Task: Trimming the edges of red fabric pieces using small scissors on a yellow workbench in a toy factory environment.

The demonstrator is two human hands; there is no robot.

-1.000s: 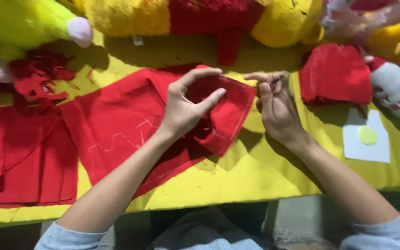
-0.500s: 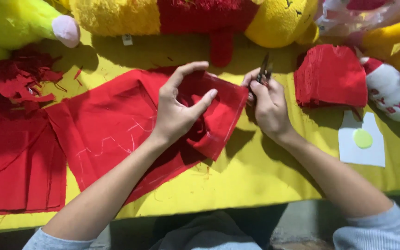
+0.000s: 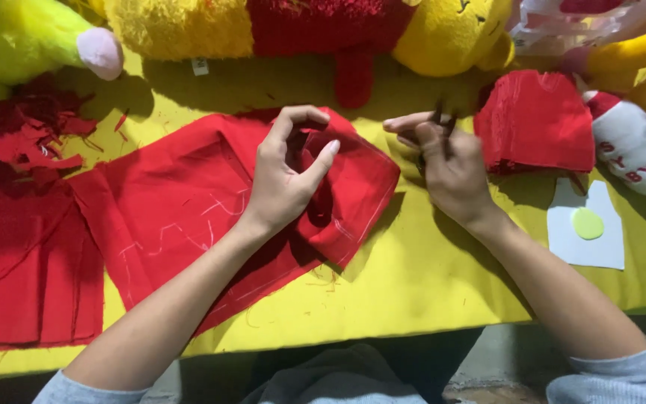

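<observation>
Yellow tabletop (image 3: 428, 284): your left hand (image 3: 285, 179) still pinches red fabric (image 3: 188, 217); right hand (image 3: 450, 168), shifted left, now gripping dark scissors (image 3: 437, 112), cutting underway.

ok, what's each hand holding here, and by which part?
Left hand pinches a raised fold of the red cloth sheet near its upper right corner. Right hand grips a small dark tool, blurred, possibly scissors, by its lower end.
</observation>
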